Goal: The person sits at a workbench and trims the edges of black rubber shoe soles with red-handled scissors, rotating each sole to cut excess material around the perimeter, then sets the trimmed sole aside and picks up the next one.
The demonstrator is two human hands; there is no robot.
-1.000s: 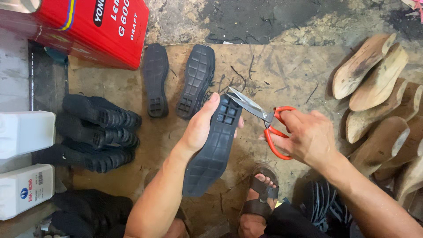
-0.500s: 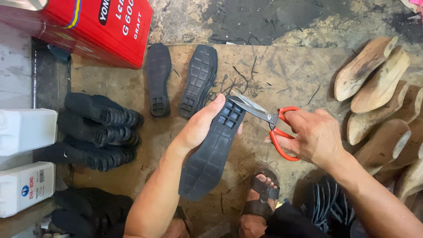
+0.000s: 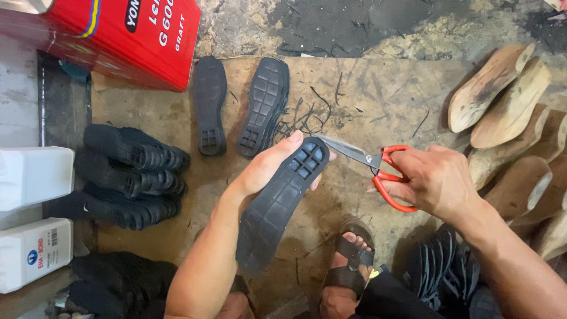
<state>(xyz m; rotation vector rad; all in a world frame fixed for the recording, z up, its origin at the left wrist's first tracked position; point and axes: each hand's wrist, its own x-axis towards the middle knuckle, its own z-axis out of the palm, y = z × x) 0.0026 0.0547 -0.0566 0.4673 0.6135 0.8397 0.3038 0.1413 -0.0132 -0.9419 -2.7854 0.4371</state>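
Observation:
My left hand [image 3: 267, 170] holds a black rubber shoe sole [image 3: 277, 204], tread side up, near its toe end. In my right hand [image 3: 436, 180] is a pair of red-handled scissors [image 3: 378, 168]. Their steel blades point left and meet the sole's toe edge, just beside my left fingertips. Both hands hover over a worn brown board [image 3: 378, 100].
Two more black soles [image 3: 236, 106] lie flat on the board ahead. Several black soles [image 3: 133, 177] are stacked at left, beside white containers [image 3: 32, 215] and a red tin [image 3: 112, 38]. Wooden shoe lasts [image 3: 508, 118] pile up at right. My sandalled foot [image 3: 348, 266] is below.
The hands, sole and scissors have stayed together with almost no shift. The scissor blades remain at the toe edge.

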